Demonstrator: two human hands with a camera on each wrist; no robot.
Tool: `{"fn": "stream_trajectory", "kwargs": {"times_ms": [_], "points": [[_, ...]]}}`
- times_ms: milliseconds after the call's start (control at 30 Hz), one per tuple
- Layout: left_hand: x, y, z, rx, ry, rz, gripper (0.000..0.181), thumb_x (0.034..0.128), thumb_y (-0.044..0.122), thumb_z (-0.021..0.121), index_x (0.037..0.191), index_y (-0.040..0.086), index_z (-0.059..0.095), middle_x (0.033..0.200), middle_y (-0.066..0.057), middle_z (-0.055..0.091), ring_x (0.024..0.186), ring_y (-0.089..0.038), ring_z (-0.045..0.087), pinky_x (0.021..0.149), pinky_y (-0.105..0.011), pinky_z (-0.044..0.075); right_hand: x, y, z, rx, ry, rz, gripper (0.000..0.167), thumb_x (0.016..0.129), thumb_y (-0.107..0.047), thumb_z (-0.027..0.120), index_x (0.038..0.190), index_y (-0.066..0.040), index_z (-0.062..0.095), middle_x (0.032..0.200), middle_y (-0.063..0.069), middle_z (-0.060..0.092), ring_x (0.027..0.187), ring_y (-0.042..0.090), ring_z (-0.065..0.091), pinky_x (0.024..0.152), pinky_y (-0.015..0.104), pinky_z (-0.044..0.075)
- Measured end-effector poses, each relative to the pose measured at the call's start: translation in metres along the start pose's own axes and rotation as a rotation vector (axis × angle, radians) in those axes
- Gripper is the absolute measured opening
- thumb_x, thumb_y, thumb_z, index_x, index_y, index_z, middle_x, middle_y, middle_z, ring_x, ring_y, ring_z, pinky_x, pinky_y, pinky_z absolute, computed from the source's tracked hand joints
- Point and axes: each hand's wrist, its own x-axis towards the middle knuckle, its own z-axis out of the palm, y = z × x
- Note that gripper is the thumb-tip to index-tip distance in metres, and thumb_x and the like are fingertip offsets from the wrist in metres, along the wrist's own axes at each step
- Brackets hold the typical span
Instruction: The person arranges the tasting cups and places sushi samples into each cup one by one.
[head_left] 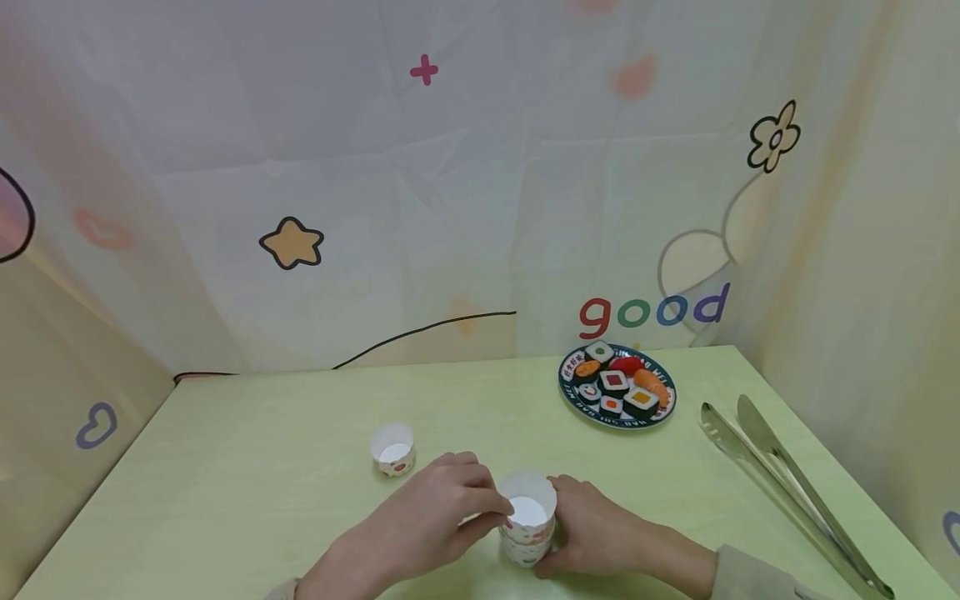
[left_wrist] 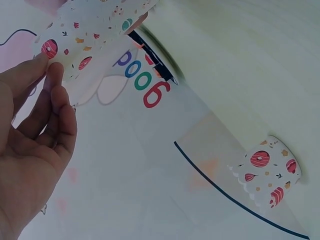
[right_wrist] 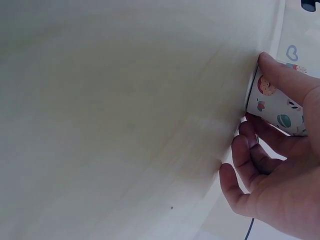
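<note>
A stack of white paper baking cups with a pastry print stands at the front of the table. At its top, the upper cup point(head_left: 529, 493) faces upward, its white inside showing. My left hand point(head_left: 442, 517) pinches the rim of that cup between thumb and fingertips; the left wrist view shows the thumb on the printed wall point(left_wrist: 82, 42). Around the base of the stack, my right hand point(head_left: 600, 527) grips the lower cup point(right_wrist: 277, 100) with thumb and forefinger, its other fingers curled beside it near the tabletop. A separate baking cup point(head_left: 395, 452) stands upright farther back on the left.
A dark-rimmed round plate point(head_left: 624, 422) of toy sushi lies at the back right. Metal tongs point(head_left: 795, 500) rest along the table's right side, jaws pointing away. The pale green table point(head_left: 262, 475) meets a printed curtain point(head_left: 450, 208) at the back and sides.
</note>
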Motion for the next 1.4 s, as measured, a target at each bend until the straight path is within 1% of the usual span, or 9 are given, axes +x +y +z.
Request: {"fn": "stream_trajectory", "kwargs": {"times_ms": [200,400,600,767,867,1033,1233,1300,1400], "points": [[-0.001,-0.002,-0.002,-0.007,0.032,0.006,0.008,0.0891,0.013,0.082,0.096,0.015,0.079,0.088,0.008,0.067,0.083,-0.007,0.059,0.081,-0.017,0.046,-0.001,0.0,0.0,0.008,-0.001,-0.002,0.067,0.077,-0.033,0.093,0.133,-0.019,0.059,0.12,-0.013,0.06,0.107,0.01,0.054,0.099,0.044,0.047],[-0.002,-0.003,-0.005,-0.027,0.048,-0.022,0.011,0.0883,0.011,0.083,0.098,0.013,0.08,0.09,0.007,0.068,0.086,-0.008,0.06,0.082,-0.018,0.048,0.001,0.0,0.0,-0.017,-0.006,-0.002,0.066,0.078,-0.035,0.092,0.134,-0.022,0.06,0.122,-0.014,0.061,0.108,0.011,0.053,0.1,0.048,0.045],[-0.003,-0.007,-0.005,-0.001,0.12,-0.019,0.014,0.085,0.008,0.085,0.097,0.013,0.079,0.089,0.007,0.067,0.085,-0.008,0.06,0.079,-0.018,0.047,0.001,0.0,0.0,-0.043,-0.021,0.015,0.067,0.078,-0.037,0.091,0.136,-0.02,0.061,0.124,-0.012,0.061,0.11,0.013,0.052,0.1,0.052,0.043],[-0.003,-0.011,-0.003,0.024,0.182,-0.023,0.014,0.083,0.007,0.086,0.094,0.012,0.079,0.087,0.007,0.067,0.084,-0.009,0.061,0.077,-0.019,0.048,0.001,0.0,0.001,-0.062,-0.009,0.011,0.068,0.078,-0.04,0.091,0.135,-0.02,0.062,0.122,-0.013,0.061,0.109,0.012,0.052,0.098,0.049,0.044],[-0.003,-0.014,-0.002,0.037,0.203,-0.031,0.016,0.0813,0.004,0.086,0.094,0.011,0.079,0.086,0.006,0.067,0.083,-0.01,0.061,0.077,-0.02,0.048,0.001,0.0,0.001,-0.076,0.003,0.007,0.065,0.077,-0.041,0.091,0.131,-0.018,0.064,0.118,-0.014,0.061,0.107,0.011,0.052,0.097,0.046,0.045],[-0.003,-0.018,-0.002,0.059,0.212,-0.059,0.016,0.0808,0.003,0.087,0.094,0.009,0.079,0.087,0.005,0.068,0.083,-0.012,0.062,0.077,-0.022,0.051,0.001,0.001,0.002,-0.085,0.005,0.018,0.061,0.076,-0.04,0.092,0.125,-0.016,0.066,0.112,-0.014,0.06,0.103,0.01,0.052,0.094,0.043,0.045],[-0.006,-0.025,0.0,0.067,0.233,-0.099,0.013,0.0814,0.002,0.086,0.092,0.008,0.079,0.086,0.004,0.069,0.082,-0.013,0.063,0.074,-0.023,0.052,0.001,0.0,0.001,-0.067,-0.013,0.042,0.061,0.076,-0.039,0.093,0.125,-0.015,0.065,0.112,-0.013,0.059,0.104,0.012,0.053,0.096,0.045,0.046],[-0.007,-0.028,0.0,0.069,0.226,-0.117,0.013,0.0821,0.002,0.085,0.091,0.008,0.079,0.086,0.003,0.07,0.082,-0.013,0.063,0.074,-0.024,0.053,0.002,0.002,0.002,-0.057,-0.012,0.038,0.062,0.076,-0.041,0.092,0.125,-0.015,0.065,0.112,-0.013,0.059,0.105,0.012,0.053,0.096,0.046,0.046],[-0.009,-0.032,0.001,0.077,0.212,-0.139,0.012,0.0831,0.002,0.084,0.092,0.008,0.079,0.086,0.003,0.07,0.082,-0.013,0.063,0.073,-0.024,0.052,0.002,0.01,0.004,-0.065,-0.001,0.0,0.064,0.077,-0.047,0.09,0.125,-0.014,0.065,0.113,-0.012,0.06,0.105,0.013,0.053,0.095,0.047,0.046]]}}
